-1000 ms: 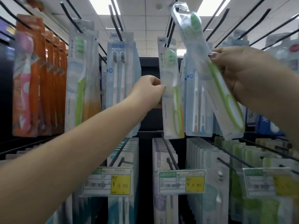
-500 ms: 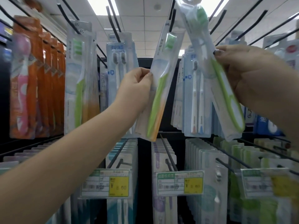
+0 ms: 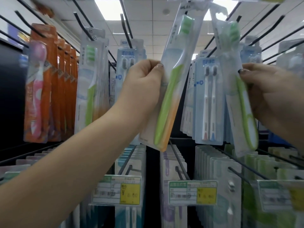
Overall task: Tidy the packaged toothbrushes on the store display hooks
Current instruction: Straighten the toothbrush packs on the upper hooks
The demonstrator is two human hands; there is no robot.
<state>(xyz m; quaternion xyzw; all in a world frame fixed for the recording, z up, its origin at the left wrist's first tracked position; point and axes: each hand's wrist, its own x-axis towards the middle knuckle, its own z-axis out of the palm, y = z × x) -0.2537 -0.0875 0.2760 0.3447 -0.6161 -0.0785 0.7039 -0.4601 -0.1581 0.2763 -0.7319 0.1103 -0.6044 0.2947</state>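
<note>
Head cam: 2 green toothbrush packs in my hands, 1 each. My left hand (image 3: 143,83) is raised to the middle of the upper row, arm stretched up from bottom left, fingers curled on the left edge of the left pack (image 3: 171,86), thumb tip on its front. That pack tilts, top leaning right, bottom corner orange, top near a black hook (image 3: 125,28) but can't tell if it's threaded on. My right hand (image 3: 269,94) comes in from the right edge, fingertips pinching the right pack (image 3: 238,99) at mid-length; this pack leans the other way, its hang tab up by the ceiling light, blurred, so hook contact unclear.

Between the 2 packs hangs a blue twin pack (image 3: 209,102) w/ 2 white brushes, more behind it. Another blue twin pack (image 3: 127,58) shows behind my left hand. Far left: row of orange packs (image 3: 49,89), at least 4, front one w/ a pink brush. Next to them a green pack (image 3: 91,89) on its hook.

Lower row: many packs edge-on, too many to count; 2 price tags (image 3: 192,192) w/ yellow squares readable in front, a 3rd blurred at right.
</note>
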